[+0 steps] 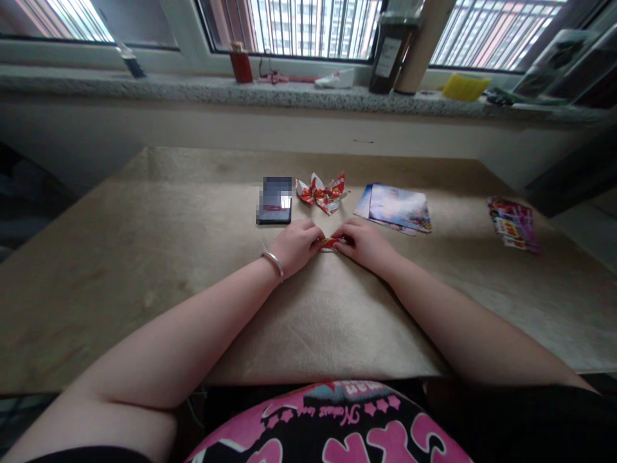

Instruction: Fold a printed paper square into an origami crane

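Note:
Between my two hands, a small folded piece of red and white printed paper (330,244) lies on the tabletop. The fingers of my left hand (299,243) press together on its left end, and a silver bangle circles that wrist. On the right end, my right hand (362,243) pinches the same paper. My fingers cover both ends of it. Just beyond my hands sits a folded red and white paper butterfly-like shape (322,194). To its left lies a dark phone-like device (276,200), its screen blurred out.
Glossy picture sheets (400,207) lie right of the folded shape. Farther right is a spread of colourful cards (513,225) on the tan table (144,276). Behind it, the granite windowsill (183,89) bears a red container (240,63), a dark bottle (389,56) and a yellow object (465,87).

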Motion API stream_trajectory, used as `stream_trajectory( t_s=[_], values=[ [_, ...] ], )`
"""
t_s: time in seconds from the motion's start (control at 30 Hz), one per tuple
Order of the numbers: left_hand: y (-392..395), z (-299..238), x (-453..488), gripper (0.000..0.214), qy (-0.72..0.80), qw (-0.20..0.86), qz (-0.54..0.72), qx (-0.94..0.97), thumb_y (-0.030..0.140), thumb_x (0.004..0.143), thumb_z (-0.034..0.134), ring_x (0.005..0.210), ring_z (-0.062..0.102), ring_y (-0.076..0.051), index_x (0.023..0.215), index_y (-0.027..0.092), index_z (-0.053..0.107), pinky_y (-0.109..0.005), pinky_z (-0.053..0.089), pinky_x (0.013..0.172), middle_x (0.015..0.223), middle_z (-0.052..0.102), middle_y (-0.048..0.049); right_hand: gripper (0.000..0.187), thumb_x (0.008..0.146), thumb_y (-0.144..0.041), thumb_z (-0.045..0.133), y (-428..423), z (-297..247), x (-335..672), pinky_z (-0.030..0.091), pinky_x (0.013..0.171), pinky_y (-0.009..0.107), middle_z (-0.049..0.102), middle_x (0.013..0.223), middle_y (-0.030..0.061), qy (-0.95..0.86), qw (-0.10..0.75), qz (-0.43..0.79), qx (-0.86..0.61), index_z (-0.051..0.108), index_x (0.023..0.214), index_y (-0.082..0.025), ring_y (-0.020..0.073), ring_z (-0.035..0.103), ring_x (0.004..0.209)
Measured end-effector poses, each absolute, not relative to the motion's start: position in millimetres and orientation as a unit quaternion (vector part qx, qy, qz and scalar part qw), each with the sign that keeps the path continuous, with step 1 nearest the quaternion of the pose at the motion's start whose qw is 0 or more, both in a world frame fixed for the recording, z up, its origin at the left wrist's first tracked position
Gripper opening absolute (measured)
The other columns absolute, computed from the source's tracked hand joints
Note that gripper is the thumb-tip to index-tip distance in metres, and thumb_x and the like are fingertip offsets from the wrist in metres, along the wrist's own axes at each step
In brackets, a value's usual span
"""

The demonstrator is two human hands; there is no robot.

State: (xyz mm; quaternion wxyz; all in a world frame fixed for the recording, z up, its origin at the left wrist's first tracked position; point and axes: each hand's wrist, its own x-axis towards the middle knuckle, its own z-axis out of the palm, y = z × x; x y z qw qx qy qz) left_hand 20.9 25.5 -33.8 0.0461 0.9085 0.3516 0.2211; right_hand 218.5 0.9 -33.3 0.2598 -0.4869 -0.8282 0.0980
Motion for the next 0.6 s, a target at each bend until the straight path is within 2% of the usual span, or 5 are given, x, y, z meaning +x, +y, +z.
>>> stream_trajectory(
  t_s=[0.37,0.6],
  values=[
    [23.0,-33.0,22.2,0.008,0.342,0.046,0.211,0.914,0.013,0.080,0.054,0.079,0.053,-0.016,0.082,0.015,0.061,-0.027,0.044,0.073,0.083,0.058,-0.0053,0.004,0.079,-0.020,0.061,-4.7,-27.4,218.6,0.041,0.070,0.028,0.061,0.080,0.0054,-0.851,0.229,0.057,-0.469,0.063,0.081,-0.017,0.0168,0.054,0.076],
    [23.2,-30.3,21.0,0.013,0.319,0.043,0.190,0.927,0.022,0.086,0.054,0.080,0.055,-0.016,0.081,0.015,0.064,-0.027,0.044,0.075,0.082,0.061,-0.0055,0.004,0.080,-0.020,0.061,-7.7,-27.5,212.0,0.040,0.068,0.026,0.061,0.077,0.0047,-0.847,0.240,0.065,-0.470,0.064,0.079,-0.017,0.0154,0.053,0.073]
  ],
)
